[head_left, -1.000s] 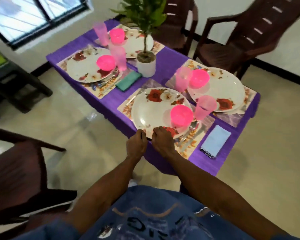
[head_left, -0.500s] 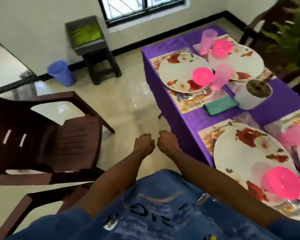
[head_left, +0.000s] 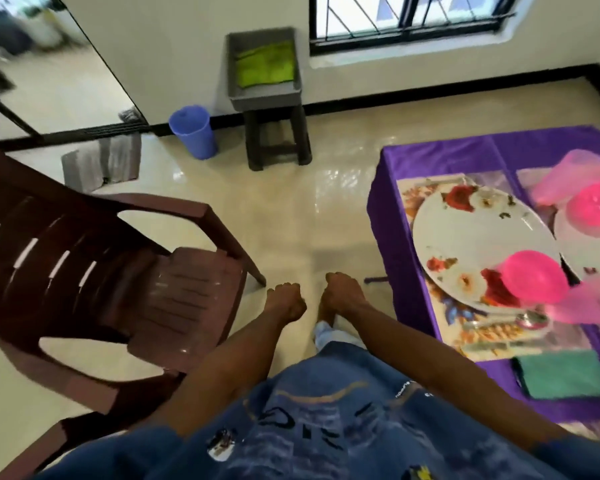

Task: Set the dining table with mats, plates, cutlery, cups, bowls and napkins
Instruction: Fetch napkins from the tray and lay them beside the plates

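Left hand [head_left: 286,304] and right hand [head_left: 343,295]: fingers curled into fists, empty, over bare floor. Brown plastic armchair [head_left: 118,271] at left. White floral plate [head_left: 482,247] carrying pink plastic bowl [head_left: 534,277] sits on purple-clothed table [head_left: 395,216] at right.

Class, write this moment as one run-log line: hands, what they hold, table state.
left hand: fist, empty | right hand: curled, empty | both over floor beside table | plate with pink bowl on mat | green napkin laid

The blue shirt [head_left: 326,420] carries printed marks and small white lettering, all too blurred to read.
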Motion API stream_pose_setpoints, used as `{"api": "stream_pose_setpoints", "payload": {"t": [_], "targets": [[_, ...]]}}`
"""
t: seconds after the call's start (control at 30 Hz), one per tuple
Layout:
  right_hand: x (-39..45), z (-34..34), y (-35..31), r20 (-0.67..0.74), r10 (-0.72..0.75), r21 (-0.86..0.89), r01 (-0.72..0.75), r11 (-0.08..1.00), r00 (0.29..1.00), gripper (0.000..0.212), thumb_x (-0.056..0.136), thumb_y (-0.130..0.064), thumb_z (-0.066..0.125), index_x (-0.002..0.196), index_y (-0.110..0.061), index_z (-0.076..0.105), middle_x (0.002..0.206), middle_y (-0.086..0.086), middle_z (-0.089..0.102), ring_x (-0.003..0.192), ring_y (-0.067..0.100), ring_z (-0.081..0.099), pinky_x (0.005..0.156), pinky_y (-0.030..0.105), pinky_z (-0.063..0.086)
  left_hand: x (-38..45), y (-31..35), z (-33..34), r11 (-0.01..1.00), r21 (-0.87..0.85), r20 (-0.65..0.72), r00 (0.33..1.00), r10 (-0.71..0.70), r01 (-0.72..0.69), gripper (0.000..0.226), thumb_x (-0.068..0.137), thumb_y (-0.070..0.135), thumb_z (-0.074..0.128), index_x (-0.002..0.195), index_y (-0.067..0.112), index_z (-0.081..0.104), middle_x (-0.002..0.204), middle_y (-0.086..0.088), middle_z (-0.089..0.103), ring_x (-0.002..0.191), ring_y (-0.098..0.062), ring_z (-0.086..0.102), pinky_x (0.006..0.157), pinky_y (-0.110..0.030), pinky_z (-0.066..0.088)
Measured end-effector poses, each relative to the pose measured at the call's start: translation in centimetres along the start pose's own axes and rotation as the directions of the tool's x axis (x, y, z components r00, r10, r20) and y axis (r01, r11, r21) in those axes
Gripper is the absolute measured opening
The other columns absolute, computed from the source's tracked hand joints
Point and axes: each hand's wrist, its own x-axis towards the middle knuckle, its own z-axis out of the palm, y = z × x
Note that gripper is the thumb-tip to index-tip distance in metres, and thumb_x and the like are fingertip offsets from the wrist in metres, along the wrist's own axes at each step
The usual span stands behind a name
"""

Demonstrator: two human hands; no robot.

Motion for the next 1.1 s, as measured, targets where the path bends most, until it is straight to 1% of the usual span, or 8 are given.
{"api": "stream_pose_setpoints", "payload": {"t": [0.2, 0.33, 0.47, 0.57, 0.67, 0.77, 0.93, 1.1], "targets": [[13.6, -11.4, -1.2, -0.096, 0.004, 0.080, 0.004, 0.997, 0.995, 0.031, 0.092, -0.011, 0.044, 0.121, -0.004, 0.055, 0.127, 0.015, 0.057, 0.115, 0.031, 0.055, 0.096, 0.037, 0.045, 11.9, 0.0, -11.9, 0.987, -0.144, -0.112, 0.989, -0.093, 0.076, 0.031, 0.096, 0.028, 0.046, 0.116, 0.008, 0.056, 0.124, -0.014, 0.060, 0.115, -0.034, 0.054, 0.094, -0.039, 0.040], [20.2, -15.5, -3.8, -0.134, -0.025, 0.147, 0.044, 0.988, 0.991, 0.036, 0.093, -0.010, 0.044, 0.127, -0.004, 0.054, 0.129, 0.016, 0.056, 0.118, 0.032, 0.054, 0.099, 0.038, 0.044, 17.6, 0.1, -17.6, 0.962, -0.259, -0.200, 0.970, -0.137, 0.083, 0.031, 0.097, 0.027, 0.046, 0.116, 0.006, 0.059, 0.121, -0.015, 0.062, 0.111, -0.033, 0.057, 0.089, -0.036, 0.043], [27.8, -18.1, -5.3, -0.092, -0.083, 0.136, 0.095, 0.986, 0.992, 0.034, 0.094, -0.010, 0.044, 0.125, -0.002, 0.054, 0.127, 0.017, 0.057, 0.115, 0.031, 0.055, 0.095, 0.034, 0.043, 24.4, -1.2, -21.2, 0.949, -0.288, -0.168, 0.970, -0.178, 0.124, 0.026, 0.098, 0.026, 0.044, 0.107, 0.009, 0.061, 0.114, -0.012, 0.064, 0.104, -0.029, 0.060, 0.085, -0.034, 0.045], [34.8, -20.9, -6.3, -0.108, -0.062, 0.118, 0.075, 0.990, 0.992, 0.032, 0.094, -0.010, 0.044, 0.124, -0.003, 0.055, 0.125, 0.015, 0.057, 0.113, 0.030, 0.055, 0.092, 0.032, 0.042, 30.7, -3.7, -24.2, 0.940, -0.292, -0.165, 0.959, -0.232, 0.177, 0.026, 0.096, 0.028, 0.044, 0.094, 0.011, 0.062, 0.105, -0.009, 0.068, 0.093, -0.026, 0.063, 0.081, -0.033, 0.049], [41.8, -24.4, -8.0, -0.134, -0.039, 0.128, 0.056, 0.990, 0.990, 0.034, 0.094, -0.011, 0.045, 0.127, -0.005, 0.053, 0.128, 0.014, 0.056, 0.117, 0.030, 0.054, 0.094, 0.031, 0.041, 36.6, -6.4, -29.4, 0.955, -0.245, -0.183, 0.959, -0.215, 0.167, 0.019, 0.093, 0.021, 0.049, 0.099, 0.009, 0.062, 0.109, -0.011, 0.066, 0.101, -0.030, 0.062, 0.084, -0.034, 0.045], [48.2, -28.7, -10.7, -0.126, -0.018, 0.142, 0.036, 0.989, 0.992, 0.035, 0.095, -0.011, 0.045, 0.128, -0.006, 0.052, 0.130, 0.013, 0.055, 0.119, 0.029, 0.053, 0.096, 0.031, 0.041, 42.1, -9.0, -36.5, 0.957, -0.228, -0.226, 0.946, -0.232, 0.180, 0.023, 0.093, 0.019, 0.047, 0.107, 0.009, 0.063, 0.114, -0.012, 0.065, 0.106, -0.031, 0.061, 0.088, -0.036, 0.047], [58.0, -35.4, -15.1, -0.161, 0.017, 0.215, 0.018, 0.976, 0.987, 0.033, 0.090, -0.008, 0.048, 0.121, -0.006, 0.059, 0.126, 0.016, 0.058, 0.113, 0.033, 0.058, 0.088, 0.033, 0.047, 50.8, -12.3, -45.6, 0.951, -0.261, -0.262, 0.936, -0.234, 0.164, 0.025, 0.092, 0.016, 0.045, 0.107, 0.012, 0.064, 0.112, -0.011, 0.067, 0.102, -0.031, 0.062, 0.085, -0.037, 0.048], [67.8, -39.9, -16.3, -0.142, 0.010, 0.197, 0.018, 0.980, 0.990, 0.015, 0.088, -0.007, 0.049, 0.098, -0.003, 0.059, 0.107, 0.018, 0.064, 0.101, 0.037, 0.060, 0.072, 0.031, 0.042, 59.0, -14.0, -51.6, 0.963, -0.223, -0.196, 0.961, -0.195, 0.150, 0.025, 0.092, 0.019, 0.046, 0.108, 0.010, 0.063, 0.114, -0.014, 0.065, 0.105, -0.034, 0.060, 0.087, -0.038, 0.047]]}}
